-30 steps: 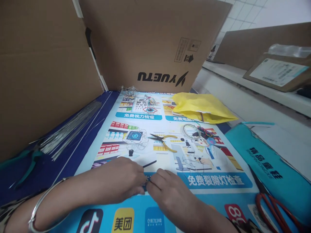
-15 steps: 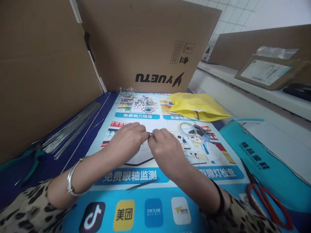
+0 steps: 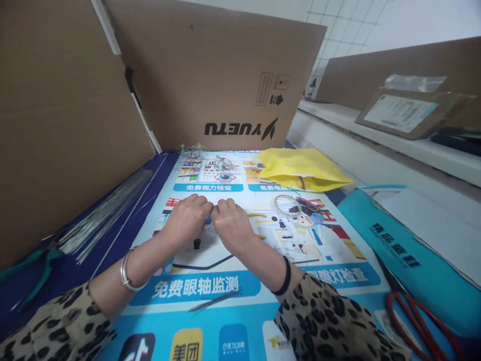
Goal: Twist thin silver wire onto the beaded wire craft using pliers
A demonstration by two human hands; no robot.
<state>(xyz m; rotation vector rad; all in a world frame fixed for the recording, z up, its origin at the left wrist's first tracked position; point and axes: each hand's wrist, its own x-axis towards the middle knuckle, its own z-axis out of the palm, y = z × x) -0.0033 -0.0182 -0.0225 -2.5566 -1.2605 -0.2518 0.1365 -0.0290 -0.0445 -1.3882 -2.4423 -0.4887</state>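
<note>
My left hand (image 3: 190, 218) and my right hand (image 3: 231, 223) meet above the printed poster sheet (image 3: 210, 321). Their fingertips are pinched closed against each other; what they hold, if anything, is hidden. Below them lie a few short dark thin pieces (image 3: 212, 302), like cut wire. To the right of my right hand is a pale round coil (image 3: 287, 205), with a tangle of coloured strands (image 3: 311, 204) beside it.
A bundle of silvery wires (image 3: 105, 215) and teal-handled pliers (image 3: 35, 276) lie left. Behind are wire tangles (image 3: 193, 154), a yellow bag (image 3: 300, 168) and a cardboard wall (image 3: 210, 75). Red-handled scissors (image 3: 417, 321) and a teal box (image 3: 398, 245) are at right.
Both hands have shifted slightly left, and my right forearm has swung further in. The thin dark bit visible between the fingertips earlier is now hidden. The view has tilted a little.
</note>
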